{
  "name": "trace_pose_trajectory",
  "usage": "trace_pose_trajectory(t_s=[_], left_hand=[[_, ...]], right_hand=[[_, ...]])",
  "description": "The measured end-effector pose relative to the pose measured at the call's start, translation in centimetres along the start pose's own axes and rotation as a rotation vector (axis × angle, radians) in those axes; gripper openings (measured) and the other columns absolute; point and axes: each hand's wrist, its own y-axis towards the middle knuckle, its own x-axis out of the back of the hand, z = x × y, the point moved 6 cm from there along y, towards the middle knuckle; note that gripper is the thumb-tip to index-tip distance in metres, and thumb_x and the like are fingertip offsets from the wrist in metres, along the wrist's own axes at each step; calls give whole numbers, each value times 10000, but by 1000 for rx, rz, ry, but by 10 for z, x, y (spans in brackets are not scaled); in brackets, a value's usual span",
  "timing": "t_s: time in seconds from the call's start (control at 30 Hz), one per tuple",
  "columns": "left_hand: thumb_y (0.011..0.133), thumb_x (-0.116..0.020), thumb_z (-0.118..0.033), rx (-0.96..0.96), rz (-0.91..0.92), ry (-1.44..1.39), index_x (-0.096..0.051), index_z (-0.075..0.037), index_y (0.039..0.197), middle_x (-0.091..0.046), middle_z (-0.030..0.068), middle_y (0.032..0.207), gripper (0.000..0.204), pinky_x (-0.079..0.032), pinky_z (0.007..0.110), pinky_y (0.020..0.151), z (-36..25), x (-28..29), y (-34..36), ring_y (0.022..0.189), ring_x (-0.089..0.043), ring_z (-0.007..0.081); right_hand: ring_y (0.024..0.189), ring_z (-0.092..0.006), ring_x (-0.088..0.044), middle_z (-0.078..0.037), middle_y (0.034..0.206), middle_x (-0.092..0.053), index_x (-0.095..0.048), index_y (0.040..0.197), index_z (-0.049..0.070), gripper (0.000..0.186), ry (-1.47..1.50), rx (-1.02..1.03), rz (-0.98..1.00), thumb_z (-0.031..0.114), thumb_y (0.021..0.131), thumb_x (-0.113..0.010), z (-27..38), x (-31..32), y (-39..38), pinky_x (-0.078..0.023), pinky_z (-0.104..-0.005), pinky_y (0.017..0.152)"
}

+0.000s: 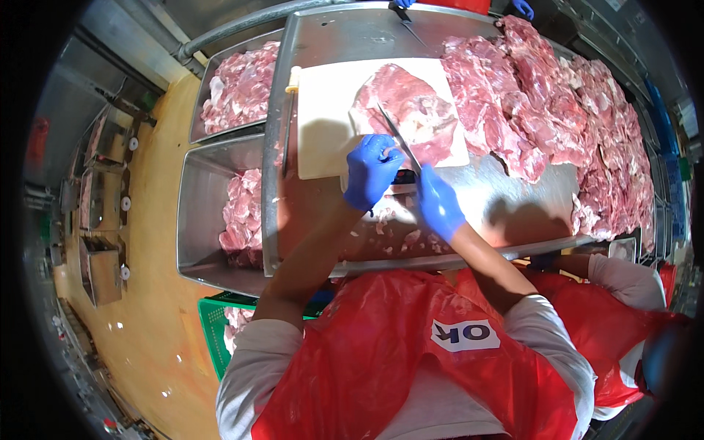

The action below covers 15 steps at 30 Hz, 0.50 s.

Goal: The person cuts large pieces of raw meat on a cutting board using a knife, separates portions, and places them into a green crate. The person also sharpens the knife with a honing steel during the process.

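Observation:
A large slab of raw pink meat (pixel 411 103) lies on the white cutting board (pixel 323 110). My right hand (pixel 438 202), in a blue glove, is closed round the handle of a knife (pixel 400 138). Its blade slants up and left, with the tip over the slab. Just left of the blade, my left hand (pixel 370 174), also gloved in blue, has its fingers curled in a pinch. A small pinkish scrap of meat (pixel 389 152) shows between them. Trimmings (pixel 392 214) litter the metal table below the board. A dark object (pixel 403 177) lies partly hidden between my hands.
More raw meat (pixel 543 110) is heaped along the table's right side. A sharpening steel (pixel 288 125) lies left of the board. Metal bins (pixel 192 213) of meat and a green crate (pixel 213 330) stand at left. A co-worker (pixel 609 315) is close on my right; another knife (pixel 411 28) is at the far edge.

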Motion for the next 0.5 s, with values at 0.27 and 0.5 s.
trace_pose_trajectory(t_s=[0.27, 0.5], left_hand=[[677, -692, 28, 121, 31, -136, -637, -26, 722, -612, 84, 666, 89, -483, 301, 552, 2, 16, -7, 555, -570, 157], [713, -699, -11, 363, -136, -303, -645, -41, 742, -541, 24, 576, 68, -427, 249, 534, 116, 58, -20, 560, -505, 65]], right_hand=[[775, -482, -618, -311, 846, -619, -428, 991, 11, 100, -454, 323, -37, 79, 921, -451, 47, -20, 18, -478, -538, 654], [776, -473, -626, -285, 836, -635, -445, 1047, 6, 147, -808, 38, 92, 121, 961, -414, -32, 0, -26, -497, -536, 677]])
